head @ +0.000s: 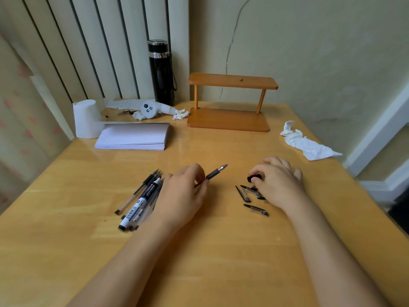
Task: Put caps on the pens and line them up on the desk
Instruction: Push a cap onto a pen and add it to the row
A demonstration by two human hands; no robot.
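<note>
My left hand (183,193) holds an uncapped pen (215,172) with a dark grip, its metal tip pointing up and to the right. Left of that hand lies a heap of several uncapped pens (141,200), among them a white marker. My right hand (276,180) rests over a scatter of black pen caps, and its thumb and fingers pinch a short black cap (254,178). Other caps lie just left of and below the hand, one nearest me (256,210). Some caps are hidden under the right hand.
A stack of white paper (135,136) and a paper roll (86,119) sit at the back left. A black flask (161,73) and a wooden two-tier stand (230,103) are at the back. Crumpled tissue (307,144) lies at the right.
</note>
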